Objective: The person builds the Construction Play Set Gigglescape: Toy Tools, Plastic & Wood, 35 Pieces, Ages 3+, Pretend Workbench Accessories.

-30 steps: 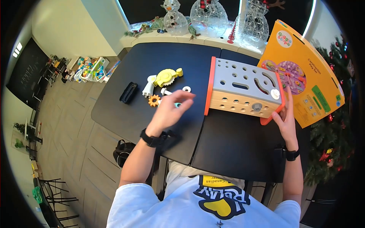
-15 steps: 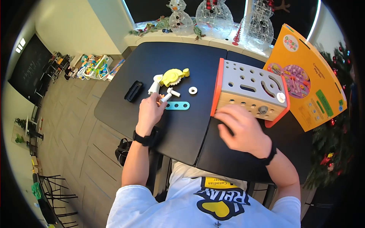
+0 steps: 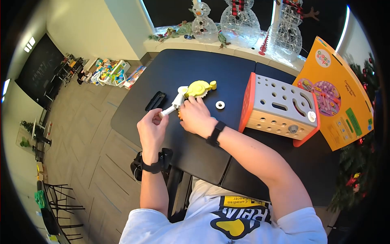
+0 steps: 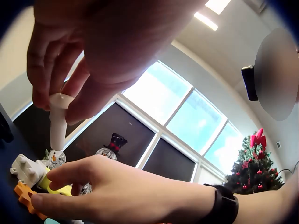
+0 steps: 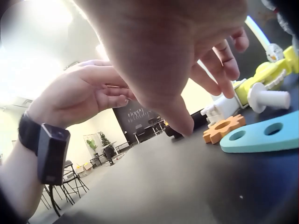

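Note:
My left hand (image 3: 151, 128) pinches a white toy bolt (image 4: 58, 128) by its wide end, and the shaft points down above the table. Nearby, my right hand (image 3: 197, 118) reaches across over the loose parts, its thumb and fingers apart with nothing between them. Below those fingers lie an orange gear (image 5: 225, 129) and a teal strip with holes (image 5: 254, 138). Another white bolt (image 5: 271, 99) lies beside the strip. Just beyond is a yellow toy saw (image 3: 199, 87) with a toothed edge, against a whitish pronged piece (image 4: 29, 171).
A white ring (image 3: 219, 102) lies right of the parts, and a black case (image 3: 156, 101) left of them. A wooden toy box (image 3: 270, 120) with a grey holed top stands at the right, before an orange carton (image 3: 345, 93). Light-up snowmen (image 3: 239, 26) line the sill behind.
My right hand has moved left from the toy box to over the loose parts. The left hand came to the parts earlier, took the white bolt and now holds it slightly closer to the table's left edge.

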Available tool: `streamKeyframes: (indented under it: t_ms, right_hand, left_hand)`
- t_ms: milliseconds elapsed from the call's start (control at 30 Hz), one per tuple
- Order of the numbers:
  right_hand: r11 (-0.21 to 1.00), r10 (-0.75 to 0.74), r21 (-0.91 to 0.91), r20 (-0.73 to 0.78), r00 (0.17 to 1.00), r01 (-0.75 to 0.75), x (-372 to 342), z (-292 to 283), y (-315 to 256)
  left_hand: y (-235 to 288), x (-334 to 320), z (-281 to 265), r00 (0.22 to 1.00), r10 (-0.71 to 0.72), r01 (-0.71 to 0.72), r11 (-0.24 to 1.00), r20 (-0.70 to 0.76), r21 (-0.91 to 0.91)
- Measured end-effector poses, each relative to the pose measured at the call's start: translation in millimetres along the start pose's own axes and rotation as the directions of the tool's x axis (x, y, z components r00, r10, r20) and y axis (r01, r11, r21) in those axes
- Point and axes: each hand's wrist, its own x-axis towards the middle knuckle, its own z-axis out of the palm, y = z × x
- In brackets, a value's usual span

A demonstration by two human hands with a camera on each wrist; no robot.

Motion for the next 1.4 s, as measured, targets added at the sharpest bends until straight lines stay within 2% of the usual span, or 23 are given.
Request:
streamKeyframes:
  t_ms: [67,267,400,500,533,633,700,800,900,967,1033,1167,1200,1300,1333,1400]
  right_hand:
    - [0.999,0.017,-0.047,0.003,1.000,-0.017,11.4,8.1,-0.9]
    - [0.998,0.050,0.035,0.098,0.994,-0.054,18.9,10.8,6.7]
    - [0.991,0.030,0.132,0.006,1.000,-0.030,16.3,16.5,12.6]
    - [0.898,0.075,0.438,-0.082,0.994,-0.032,0.6,-8.1,8.0]
    - [0.887,0.023,0.454,-0.227,0.974,0.084,-5.9,-6.5,11.2]
    - [0.858,0.037,0.498,-0.303,0.952,0.125,-28.6,-37.6,12.0]
    - [0.868,0.029,0.465,-0.399,0.916,0.175,-44.8,-44.7,15.7]
    - [0.903,-0.010,0.367,-0.501,0.865,0.223,-72.4,-64.6,19.8]
    - [0.924,-0.101,0.246,-0.583,0.806,0.294,-99.3,-72.4,26.8]
    - [0.940,-0.106,0.199,-0.598,0.794,0.276,-117.4,-75.5,30.0]
    - [0.942,-0.126,0.181,-0.589,0.798,0.282,-138.2,-76.4,34.9]
    - [0.944,-0.127,0.172,-0.596,0.793,0.281,-182.7,-77.7,42.1]
    - [0.946,-0.114,0.175,-0.608,0.785,0.273,-193.4,-77.2,45.5]
    - [0.944,0.095,0.312,-0.569,0.817,0.108,-230.0,-80.4,45.1]
    - [0.928,0.192,0.371,-0.556,0.809,0.035,-238.5,-78.1,46.5]
    - [0.862,0.292,0.506,-0.447,0.845,-0.031,-249.7,-80.4,53.9]
  left_hand:
    - [1.2,-1.1,-1.6,1.000,-0.008,0.008,0.999,0.027,0.031]
    - [-0.4,-1.1,-0.5,0.999,-0.008,0.005,0.999,0.053,0.053]
    - [0.9,-2.8,1.6,0.998,0.000,-0.004,0.998,0.060,0.066]
    - [7.3,-4.9,-0.3,0.998,-0.004,0.004,1.000,0.061,0.005]
    - [12.1,-6.7,-0.8,0.997,0.023,-0.021,1.000,0.070,-0.016]
    - [31.5,-10.6,0.8,0.988,0.113,-0.106,0.992,0.104,-0.073]
    - [43.3,-12.5,4.8,0.973,0.192,-0.178,0.978,0.130,-0.112]
    - [58.4,-14.6,10.8,0.894,0.423,-0.418,0.906,0.148,-0.062]
    - [69.4,-20.4,24.5,0.892,0.418,-0.384,0.901,0.170,-0.204]
    - [76.3,-24.5,36.3,0.890,0.348,-0.242,0.908,0.295,-0.341]
    - [81.7,-32.9,49.5,0.856,0.282,-0.068,0.892,0.433,-0.448]
    - [88.2,-46.4,64.0,0.700,0.336,-0.022,0.892,0.630,-0.451]
    - [94.1,-52.1,65.5,0.684,0.354,-0.044,0.893,0.638,-0.448]
    - [107.9,-62.2,74.7,0.587,0.532,-0.296,0.843,0.610,-0.450]
    - [110.4,-65.7,81.4,0.580,0.548,-0.317,0.833,0.602,-0.453]
    - [119.0,-69.3,90.2,0.537,0.567,-0.339,0.823,0.624,-0.456]
